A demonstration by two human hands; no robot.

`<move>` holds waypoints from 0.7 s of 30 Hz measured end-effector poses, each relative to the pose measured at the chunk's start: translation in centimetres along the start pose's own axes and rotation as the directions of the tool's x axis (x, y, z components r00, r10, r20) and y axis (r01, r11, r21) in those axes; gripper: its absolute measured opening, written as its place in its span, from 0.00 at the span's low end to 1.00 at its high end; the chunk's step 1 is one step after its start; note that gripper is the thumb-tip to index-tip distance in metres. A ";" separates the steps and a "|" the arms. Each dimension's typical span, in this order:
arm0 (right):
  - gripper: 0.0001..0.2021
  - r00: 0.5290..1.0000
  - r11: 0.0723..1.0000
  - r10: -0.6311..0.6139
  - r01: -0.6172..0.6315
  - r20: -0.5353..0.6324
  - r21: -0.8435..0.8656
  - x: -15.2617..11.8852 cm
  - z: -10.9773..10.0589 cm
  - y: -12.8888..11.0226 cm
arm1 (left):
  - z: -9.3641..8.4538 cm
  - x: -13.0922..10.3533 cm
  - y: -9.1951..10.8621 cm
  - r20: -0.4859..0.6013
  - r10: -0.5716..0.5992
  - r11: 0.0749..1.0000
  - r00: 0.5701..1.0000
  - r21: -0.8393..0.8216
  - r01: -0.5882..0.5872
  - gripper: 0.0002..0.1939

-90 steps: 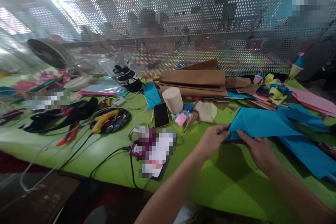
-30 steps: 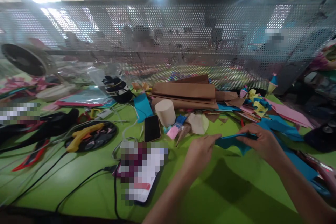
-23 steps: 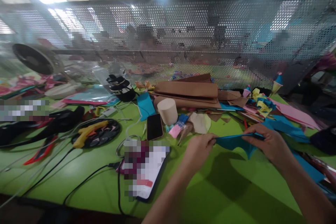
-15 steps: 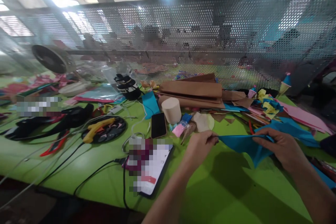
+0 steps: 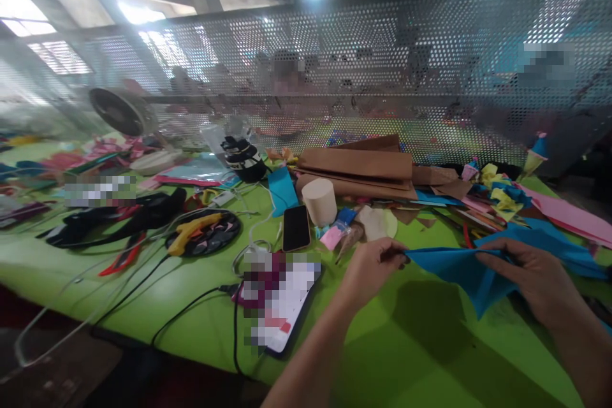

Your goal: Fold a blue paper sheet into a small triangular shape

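A folded piece of blue paper [image 5: 456, 274] is stretched between my two hands above the green table [image 5: 382, 357]. My left hand [image 5: 380, 268] pinches its pointed left tip between thumb and fingers. At the paper's upper right, my right hand [image 5: 530, 274] grips it with the thumb in front. One corner of the paper hangs down in the middle. Behind my right hand lie more blue sheets [image 5: 559, 242]. A dark shadow of the hands and paper falls on the table below.
A cream roll [image 5: 319, 201], a black phone [image 5: 296, 228] and a lit phone [image 5: 291, 312] lie left of my hands. Farther left are a yellow glue gun [image 5: 194, 234], red-handled scissors [image 5: 123, 256] and cables. Brown paper [image 5: 356, 166] lies before the perforated screen [image 5: 335, 76].
The view has shifted slightly, so most things appear farther right. Both hands keep hold of the blue paper, whose hanging corner now shows a little lower.
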State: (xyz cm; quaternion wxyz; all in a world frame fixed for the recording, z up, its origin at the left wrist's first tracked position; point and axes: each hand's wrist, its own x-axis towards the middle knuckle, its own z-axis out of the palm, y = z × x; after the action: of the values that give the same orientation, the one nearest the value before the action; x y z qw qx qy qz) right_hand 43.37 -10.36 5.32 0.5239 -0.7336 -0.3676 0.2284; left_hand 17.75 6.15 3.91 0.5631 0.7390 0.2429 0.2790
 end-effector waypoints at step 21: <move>0.19 0.828 0.693 -0.531 0.548 0.183 -0.469 -0.7 1.5 -2.3 | 0.9 -0.4 0.6 -0.067 0.151 0.953 0.986 0.276 -0.127 0.08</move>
State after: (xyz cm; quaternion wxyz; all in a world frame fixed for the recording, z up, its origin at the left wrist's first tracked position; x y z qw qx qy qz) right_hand 41.16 -9.60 6.90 0.3520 -0.6996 -0.6213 -0.0269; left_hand 18.11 5.15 4.27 0.4244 0.8115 0.2503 0.3141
